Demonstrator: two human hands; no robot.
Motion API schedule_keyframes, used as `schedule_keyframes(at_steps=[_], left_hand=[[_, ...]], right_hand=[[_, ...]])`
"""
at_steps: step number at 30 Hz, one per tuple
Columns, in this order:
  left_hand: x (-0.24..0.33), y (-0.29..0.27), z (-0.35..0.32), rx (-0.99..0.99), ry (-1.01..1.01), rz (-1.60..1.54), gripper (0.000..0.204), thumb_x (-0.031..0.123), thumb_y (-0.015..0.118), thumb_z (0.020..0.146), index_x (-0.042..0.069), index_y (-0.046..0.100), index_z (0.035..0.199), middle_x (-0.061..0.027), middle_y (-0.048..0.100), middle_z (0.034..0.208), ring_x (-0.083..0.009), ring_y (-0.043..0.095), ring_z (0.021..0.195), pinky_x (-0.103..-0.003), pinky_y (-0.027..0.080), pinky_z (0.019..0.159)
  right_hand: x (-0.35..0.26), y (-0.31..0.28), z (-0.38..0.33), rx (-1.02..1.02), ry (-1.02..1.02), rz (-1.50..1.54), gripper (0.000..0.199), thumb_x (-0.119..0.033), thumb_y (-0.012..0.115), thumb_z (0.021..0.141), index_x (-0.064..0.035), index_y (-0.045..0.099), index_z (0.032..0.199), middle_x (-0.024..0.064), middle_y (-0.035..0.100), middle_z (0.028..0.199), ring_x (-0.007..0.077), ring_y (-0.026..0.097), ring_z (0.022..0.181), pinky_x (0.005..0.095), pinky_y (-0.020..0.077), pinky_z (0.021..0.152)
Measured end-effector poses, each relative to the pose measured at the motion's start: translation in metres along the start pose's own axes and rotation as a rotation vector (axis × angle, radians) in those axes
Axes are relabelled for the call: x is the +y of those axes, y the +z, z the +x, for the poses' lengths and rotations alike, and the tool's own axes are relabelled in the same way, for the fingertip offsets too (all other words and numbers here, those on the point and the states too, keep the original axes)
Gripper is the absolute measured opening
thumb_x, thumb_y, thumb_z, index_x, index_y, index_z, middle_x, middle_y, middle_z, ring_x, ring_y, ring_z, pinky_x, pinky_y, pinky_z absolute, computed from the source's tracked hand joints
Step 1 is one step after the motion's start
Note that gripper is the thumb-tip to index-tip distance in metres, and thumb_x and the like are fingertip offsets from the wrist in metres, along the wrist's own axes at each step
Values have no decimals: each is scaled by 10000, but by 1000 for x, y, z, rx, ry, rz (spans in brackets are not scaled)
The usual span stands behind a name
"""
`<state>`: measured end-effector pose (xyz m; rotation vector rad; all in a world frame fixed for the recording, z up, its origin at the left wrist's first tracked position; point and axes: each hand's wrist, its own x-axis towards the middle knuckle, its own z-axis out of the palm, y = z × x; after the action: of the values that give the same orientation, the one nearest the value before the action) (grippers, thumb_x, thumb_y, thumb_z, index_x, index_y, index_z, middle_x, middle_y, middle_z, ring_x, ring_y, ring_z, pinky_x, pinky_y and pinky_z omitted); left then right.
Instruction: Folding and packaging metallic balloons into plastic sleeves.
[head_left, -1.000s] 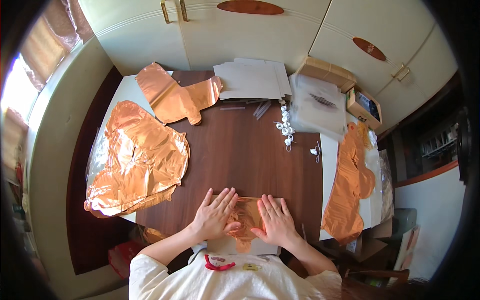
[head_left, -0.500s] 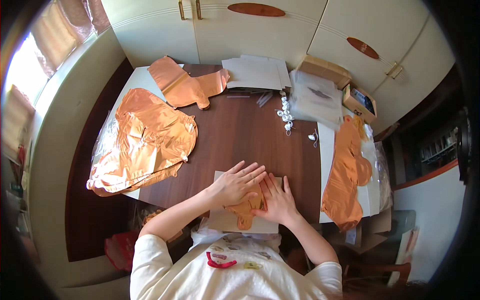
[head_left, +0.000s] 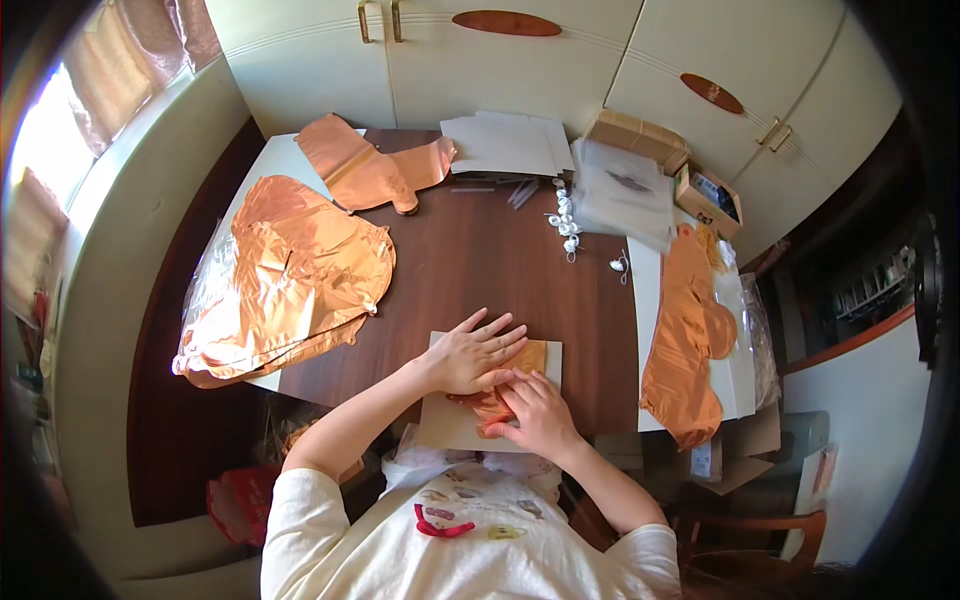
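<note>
Currently the left hand (head_left: 472,357) lies flat, fingers slightly spread, over copper foil (head_left: 490,411) on a pale board (head_left: 448,425) at the desk's (head_left: 470,260) near edge; the right hand (head_left: 540,415) bends over the foil, pinching or not, I cannot tell. Marks on the right oval plaque (head_left: 712,94) are illegibly small.

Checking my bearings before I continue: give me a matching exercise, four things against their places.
1. left hand
2. large crumpled foil
3. long foil piece
4. white sheet stack

A. right side of the table
B. near the table's far edge
C. palm down over a small foil piece
D. left side of the table

Pairs: 1-C, 2-D, 3-A, 4-B
</note>
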<state>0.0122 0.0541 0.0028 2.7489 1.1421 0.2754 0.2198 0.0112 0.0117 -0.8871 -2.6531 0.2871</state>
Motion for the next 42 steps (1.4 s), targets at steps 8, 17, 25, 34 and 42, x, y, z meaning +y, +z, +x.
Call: schedule_keyframes(at_steps=[8, 17, 25, 34, 42], left_hand=[[-4, -4, 4, -158, -48, -133, 575, 454, 186, 978, 130, 281, 1444, -38, 203, 1521, -256, 120, 1415, -472, 54, 1135], [-4, -2, 5, -148, -48, -163, 565, 448, 203, 979, 134, 296, 1439, -26, 229, 1512, -240, 125, 1414, -471, 51, 1135], [-2, 4, 3, -67, -24, -46, 570, 458, 232, 975, 130, 297, 1437, -35, 283, 1491, -243, 173, 1404, -480, 84, 1130], [3, -4, 2, -67, 24, 115, 842, 642, 483, 789, 155, 278, 1445, -59, 259, 1500, -302, 188, 1395, -507, 100, 1122], [-1, -14, 1, -149, 109, 35, 1181, 771, 596, 576, 57, 231, 1444, -120, 230, 1502, -324, 145, 1401, -520, 84, 1119]], right_hand=[[14, 2, 14, 92, 80, 184, 297, -217, 705, 716, -90, 644, 978, 28, 622, 1018, 221, 587, 943, 369, 453, 809], [8, -2, 15, 308, -336, -374, 89, -166, 590, 741, -130, 592, 822, -21, 516, 783, 125, 525, 747, 300, 412, 716], [-7, -4, -7, 196, -265, -179, 159, -143, 601, 766, -82, 643, 907, -5, 569, 826, 130, 552, 789, 307, 425, 756], [-25, -4, -30, 116, -163, -205, 531, -440, 690, 724, -37, 622, 1063, 75, 601, 1023, 205, 556, 989, 331, 425, 916], [-20, -8, -27, 127, -95, 24, 420, -418, 686, 744, -66, 640, 968, 63, 615, 999, 206, 566, 959, 354, 458, 865]])
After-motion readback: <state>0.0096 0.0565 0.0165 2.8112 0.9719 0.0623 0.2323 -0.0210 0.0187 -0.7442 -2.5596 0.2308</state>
